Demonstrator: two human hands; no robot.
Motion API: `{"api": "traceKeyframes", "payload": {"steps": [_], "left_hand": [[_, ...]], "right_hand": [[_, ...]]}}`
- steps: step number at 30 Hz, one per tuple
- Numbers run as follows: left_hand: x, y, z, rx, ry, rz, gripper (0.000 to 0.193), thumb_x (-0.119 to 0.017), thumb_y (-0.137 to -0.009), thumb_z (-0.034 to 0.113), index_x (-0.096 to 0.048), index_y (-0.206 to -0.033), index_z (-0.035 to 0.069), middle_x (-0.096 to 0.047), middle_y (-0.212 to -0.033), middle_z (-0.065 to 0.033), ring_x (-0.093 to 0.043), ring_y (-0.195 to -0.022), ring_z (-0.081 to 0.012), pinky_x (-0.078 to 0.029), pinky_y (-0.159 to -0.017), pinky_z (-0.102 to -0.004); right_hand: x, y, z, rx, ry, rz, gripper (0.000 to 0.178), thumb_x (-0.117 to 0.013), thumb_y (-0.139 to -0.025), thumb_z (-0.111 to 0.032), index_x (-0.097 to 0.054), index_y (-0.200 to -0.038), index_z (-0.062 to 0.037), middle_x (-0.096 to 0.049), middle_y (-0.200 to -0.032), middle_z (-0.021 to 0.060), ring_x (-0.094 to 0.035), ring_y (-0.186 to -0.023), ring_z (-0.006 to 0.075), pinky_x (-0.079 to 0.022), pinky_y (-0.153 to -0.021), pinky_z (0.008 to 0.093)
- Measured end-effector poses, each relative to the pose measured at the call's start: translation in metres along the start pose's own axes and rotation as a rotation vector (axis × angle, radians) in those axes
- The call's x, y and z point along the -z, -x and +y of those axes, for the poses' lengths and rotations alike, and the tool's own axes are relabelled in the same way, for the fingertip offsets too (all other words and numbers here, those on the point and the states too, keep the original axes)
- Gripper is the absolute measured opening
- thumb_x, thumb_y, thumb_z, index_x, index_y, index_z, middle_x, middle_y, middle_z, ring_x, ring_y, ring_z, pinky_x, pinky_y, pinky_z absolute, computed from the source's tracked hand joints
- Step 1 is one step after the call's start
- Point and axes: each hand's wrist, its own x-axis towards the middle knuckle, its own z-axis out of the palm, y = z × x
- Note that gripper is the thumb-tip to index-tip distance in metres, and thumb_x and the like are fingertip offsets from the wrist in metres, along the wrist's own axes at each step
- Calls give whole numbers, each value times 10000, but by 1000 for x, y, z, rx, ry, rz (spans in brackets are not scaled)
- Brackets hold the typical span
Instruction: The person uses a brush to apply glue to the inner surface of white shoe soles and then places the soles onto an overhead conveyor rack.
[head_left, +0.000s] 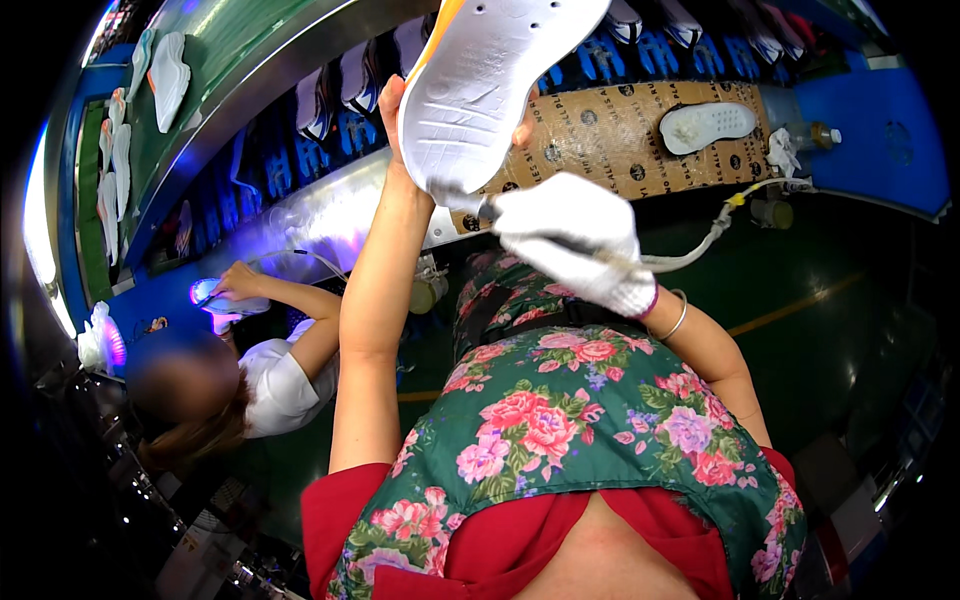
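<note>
My bare left hand (392, 112) holds up a white shoe sole (470, 110) with an orange edge. Its fingers wrap behind the sole and are mostly hidden, with fingertips showing at both sides. In a white knit glove, my right hand (575, 235) is closed round a brush (466, 200) that has a dark collar. The brush's blurred bristles touch the lower rim of the sole. A pale hose (690, 258) runs from beside the gloved hand toward the bench.
Brown printed covering (600, 125) lies on the bench, with another white sole (708, 128) on it. Behind are racks of shoe parts on blue holders (655, 55). More soles (168, 82) lie on a green surface at left. A co-worker (285, 390) handles a shoe there.
</note>
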Motion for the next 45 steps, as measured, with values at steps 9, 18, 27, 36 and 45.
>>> {"api": "traceKeyframes", "payload": {"steps": [9,18,27,36,45], "left_hand": [[-32,31,-23,-29,201,556,852,-422,-880,670,-356,-1502,91,-509,-1364,-261,-623,-996,-412,-525,-826,-550],[-29,53,-47,-36,311,325,823,-346,-918,615,-385,-1457,-7,-568,-1263,-261,-647,-975,-441,-590,-748,-509],[-13,77,-23,-135,276,393,938,-445,-879,717,-313,-1487,15,-475,-1307,-265,-547,-1002,-423,-537,-812,-559],[-37,96,59,-386,-153,63,1257,-809,-636,667,-219,-1494,-37,-339,-1386,-390,-620,-939,-495,-627,-587,-502],[6,21,160,-621,567,191,975,-337,-957,681,-43,-1533,-48,-124,-1561,-325,-211,-1438,-474,-244,-1197,-530]], "right_hand": [[44,-32,-3,22,133,69,153,-759,-771,-8,-747,-923,-23,-741,-945,117,-700,-839,205,-553,-751,315],[59,-48,23,421,676,32,292,-715,-790,-20,-712,-1080,-54,-722,-1035,119,-693,-869,271,-564,-749,357],[22,-6,-10,-298,-501,-78,119,-758,-724,29,-737,-840,15,-731,-933,165,-704,-863,225,-560,-765,316],[19,21,22,-663,-771,315,184,-686,-814,76,-715,-993,47,-715,-995,161,-661,-754,156,-539,-701,258],[-9,21,54,-695,-660,325,196,-736,-806,40,-727,-1002,39,-723,-943,106,-662,-759,143,-533,-701,253]]}}
